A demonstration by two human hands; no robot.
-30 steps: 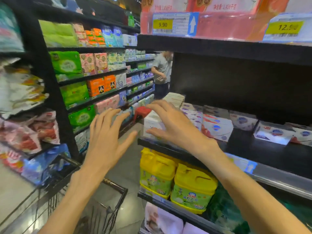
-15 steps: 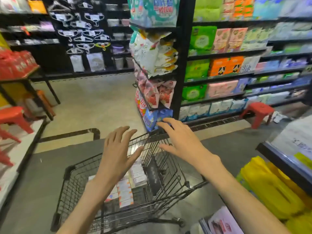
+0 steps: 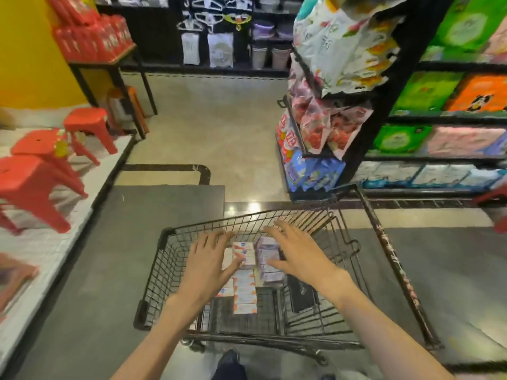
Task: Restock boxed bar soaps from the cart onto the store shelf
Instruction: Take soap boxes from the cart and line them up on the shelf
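Observation:
A black wire cart (image 3: 175,242) stands in front of me on the floor. Inside it lie several boxed bar soaps (image 3: 245,287), white with orange and blue print, plus a stack of purple-printed boxes (image 3: 266,250). My left hand (image 3: 207,263) hovers over the left side of the boxes with fingers spread, holding nothing. My right hand (image 3: 295,249) reaches over the purple boxes, fingers straight and spread; whether it touches them is unclear. A dark flat object (image 3: 301,296) lies in the cart beside the soaps. The store shelf with soaps is out of view.
Red plastic stools (image 3: 33,179) stand on a low white platform at left. A shelf end hung with snack bags (image 3: 329,91) rises at right, with shelves of packaged goods (image 3: 439,105) beyond. A grey mat (image 3: 137,229) lies under the cart. My shoe (image 3: 229,360) shows below.
My view swung from the soap shelf down to the cart. Both hands left the shelf and dropped into the cart basket, over the boxes.

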